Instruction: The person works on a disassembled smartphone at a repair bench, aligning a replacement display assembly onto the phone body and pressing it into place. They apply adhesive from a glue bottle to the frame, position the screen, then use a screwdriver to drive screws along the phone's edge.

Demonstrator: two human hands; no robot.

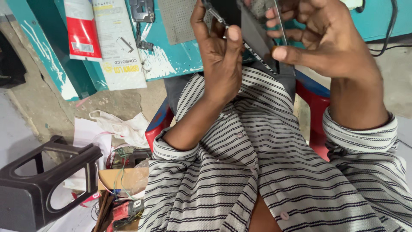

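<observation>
Dark flat panel (257, 36), its upper part cut off by the frame edge, sits pinched in my right hand (319, 41); my left hand (221, 56) grips a thin tool (214, 15), its tip hidden.

Floor: grey concrete (38, 107), littered with paper.
Workbench: teal-painted, chipped (171, 60).
Seat: red plastic chair (315, 103).
Left foreground: dark plastic stool (38, 189).

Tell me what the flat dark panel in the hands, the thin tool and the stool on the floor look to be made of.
Flat dark panel: apparently glass or glossy plastic, with a smooth, thin edge. Thin tool in the left hand: likely metal, going by its bright silvery glint. Stool: moulded plastic, dark brown, with a dull sheen and rounded cut-outs.
</observation>
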